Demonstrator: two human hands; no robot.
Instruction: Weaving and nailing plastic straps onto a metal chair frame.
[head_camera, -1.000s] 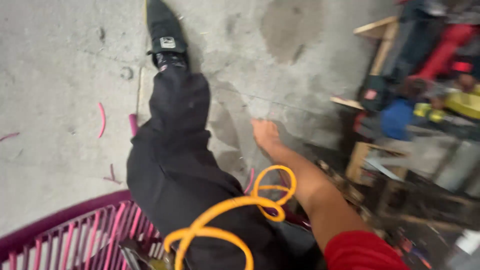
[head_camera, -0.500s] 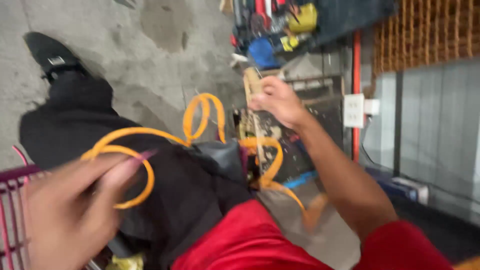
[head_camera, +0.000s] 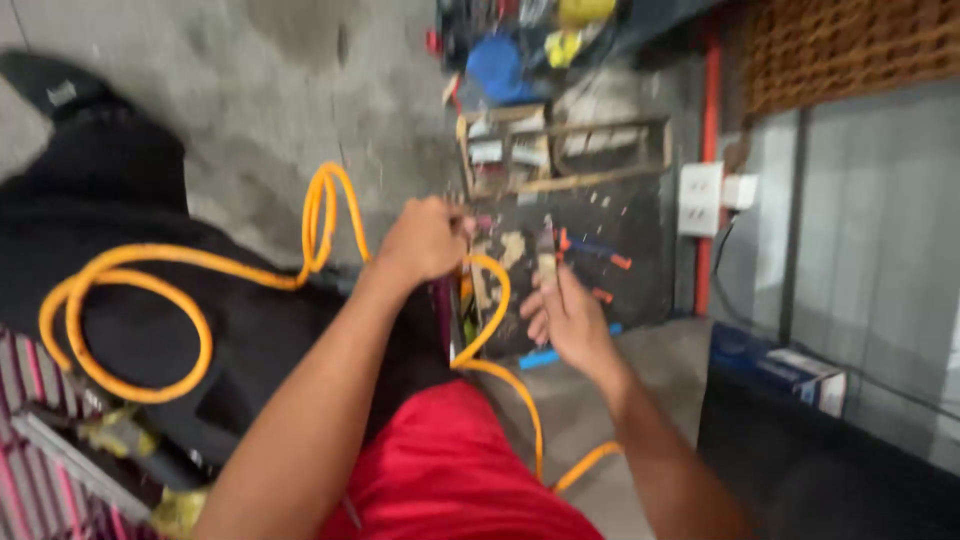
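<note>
Orange hose gripped near the tool board

Orange hose (head_camera: 190, 262) lay in loose coils over the person's black-trousered leg (head_camera: 130, 230), looped up past the knee and ran down along the red shirt (head_camera: 450, 470) toward the concrete floor (head_camera: 250, 90). Left hand (head_camera: 425, 238) was clenched into a fist at the hose's upper bend, fingers (head_camera: 445, 215) wrapped fully closed; the hose end itself was hidden inside the fist or behind it. Right hand (head_camera: 570, 315) was half open, fingers loosely curled about a slim tool (head_camera: 548, 255) standing upright; blur made the kind of tool, and the firmness of the grip, hard to tell. Both hands were close to a dark board (head_camera: 590, 250) carrying small orange and blue tools.

Judgement: handling goes best with the fist kept firm near the hose end, slack left free on the leg so the coils do not kink or snag the pink wire basket (head_camera: 40, 460).
</note>
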